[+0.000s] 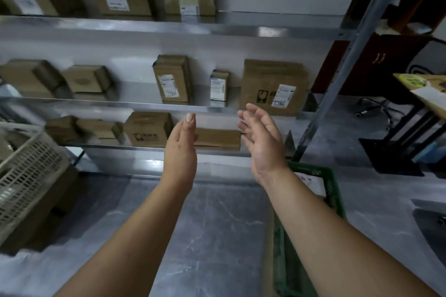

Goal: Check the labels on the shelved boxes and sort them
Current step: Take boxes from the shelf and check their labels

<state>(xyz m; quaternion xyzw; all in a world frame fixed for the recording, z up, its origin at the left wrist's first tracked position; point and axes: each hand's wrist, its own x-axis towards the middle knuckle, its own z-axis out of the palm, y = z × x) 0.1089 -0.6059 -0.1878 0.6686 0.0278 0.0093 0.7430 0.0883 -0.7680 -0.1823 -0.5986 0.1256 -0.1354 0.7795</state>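
— What sort of place is this?
— A parcel stockroom. Beyond the fingers (190, 120) stand metal shelves (144, 26) lined with brown boxes (172, 79), many bearing white labels (282, 96).
— Anything else?
— Left of the fingers, a beige crate (29, 171). Below and right of them, a green crate (333, 190) on the grey floor (217, 224). Further right, a surface (429, 96) and a chair base (376, 106).

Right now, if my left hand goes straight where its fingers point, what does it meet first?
Probably the flat brown cardboard box just behind the left hand; depth is unclear.
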